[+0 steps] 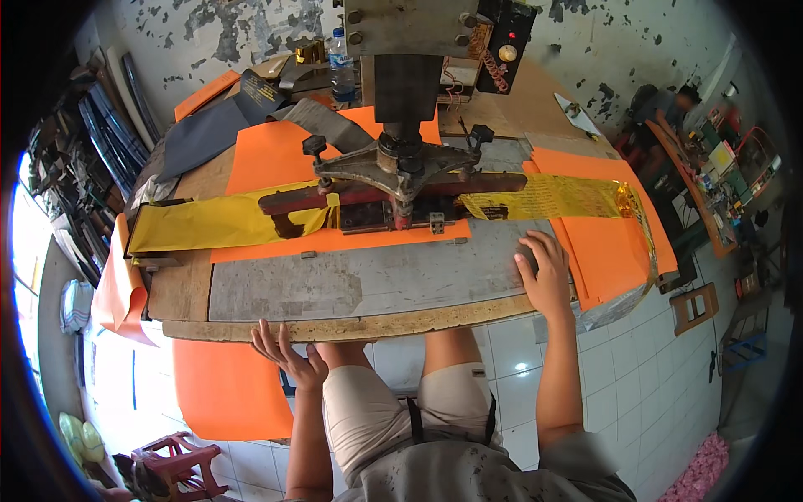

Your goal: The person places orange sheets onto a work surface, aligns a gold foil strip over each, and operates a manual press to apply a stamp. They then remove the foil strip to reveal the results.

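My left hand [288, 358] rests at the table's front edge, its fingers apart and holding nothing. My right hand [545, 272] lies on the right end of the grey metal plate [401, 280], fingers stretched out, right beside a stack of orange sheets [581, 255]. Beyond both hands stands a stamping press [403, 163] with a dark clamp head and knobs. Yellow-gold foil [222, 227] runs through it from left to right. Under the foil and press lies an orange sheet [276, 167], its near edge showing on the plate.
Dark sheets [201, 138] and a water bottle [341, 71] are at the back left. A control box [506, 42] hangs at the back right. More orange sheet [226, 389] shows below the table edge. A red stool [180, 464] stands lower left; another person [665, 109] sits far right.
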Available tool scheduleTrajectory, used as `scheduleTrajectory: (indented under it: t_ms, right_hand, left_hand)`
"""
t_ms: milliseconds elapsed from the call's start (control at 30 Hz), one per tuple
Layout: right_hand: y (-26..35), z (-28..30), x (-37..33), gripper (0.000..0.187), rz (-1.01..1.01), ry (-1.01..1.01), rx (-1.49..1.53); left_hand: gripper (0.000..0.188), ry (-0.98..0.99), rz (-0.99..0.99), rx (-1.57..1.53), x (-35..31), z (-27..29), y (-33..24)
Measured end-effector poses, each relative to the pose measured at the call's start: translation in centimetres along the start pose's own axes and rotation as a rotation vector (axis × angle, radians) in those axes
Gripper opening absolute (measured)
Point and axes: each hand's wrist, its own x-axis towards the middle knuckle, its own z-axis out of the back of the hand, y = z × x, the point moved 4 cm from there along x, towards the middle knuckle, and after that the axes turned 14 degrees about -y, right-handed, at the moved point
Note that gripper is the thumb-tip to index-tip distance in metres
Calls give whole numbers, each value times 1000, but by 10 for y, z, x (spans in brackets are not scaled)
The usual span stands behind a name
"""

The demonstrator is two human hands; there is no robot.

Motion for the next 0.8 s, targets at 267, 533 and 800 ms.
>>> scheduleTrajectory:
  t_ms: [267,533,800]
  right_hand:
    - [5,-27,25,35,73,130,29]
    - [0,-42,33,34,59,194,66]
    - [0,-46,32,37,65,142,78]
  left_hand:
    - [57,29,-7,-2,-1,1,1]
    - [58,72,16,-17,0,7,1]
    - [59,78,18,-56,3,9,-2]
